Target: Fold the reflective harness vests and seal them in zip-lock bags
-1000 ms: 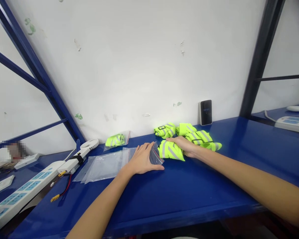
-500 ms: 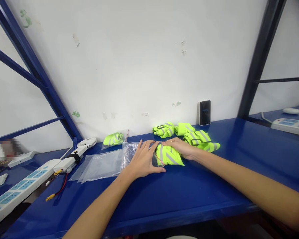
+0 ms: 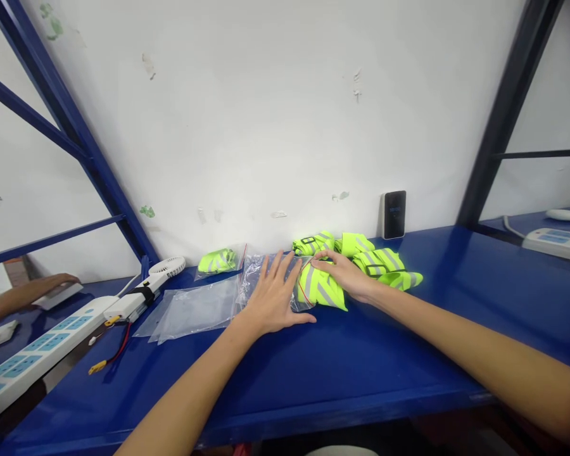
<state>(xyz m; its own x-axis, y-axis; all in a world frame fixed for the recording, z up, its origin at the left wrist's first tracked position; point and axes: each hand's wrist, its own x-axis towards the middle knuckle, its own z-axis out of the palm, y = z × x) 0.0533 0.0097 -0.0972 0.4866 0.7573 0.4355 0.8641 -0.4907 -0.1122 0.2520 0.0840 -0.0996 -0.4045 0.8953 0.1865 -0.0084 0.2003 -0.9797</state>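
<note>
My left hand [image 3: 275, 294] lies spread on a clear zip bag [image 3: 266, 278], pressing it to the bench. The bag's red-edged mouth reaches over the left side of a folded neon-yellow reflective vest [image 3: 320, 288]. My right hand [image 3: 344, 275] rests on that vest, with its fingertips near the bag's mouth. Behind it lie several more folded vests [image 3: 384, 263]. A bagged vest [image 3: 217, 260] stands further left, by the wall.
Flat clear bags [image 3: 194, 310] lie left of my left hand on the blue bench [image 3: 285, 386]. Further left are a white fan [image 3: 166, 266], a power strip [image 3: 47, 345] and a red-black wire [image 3: 111, 354]. A co-worker's hand [image 3: 42, 288] shows at far left. A black device [image 3: 394, 215] stands against the wall.
The bag has gone from a small bunch beside the vest to lying flatter, its mouth over the vest. My left fingers have spread. A co-worker's hand has come into view at far left.
</note>
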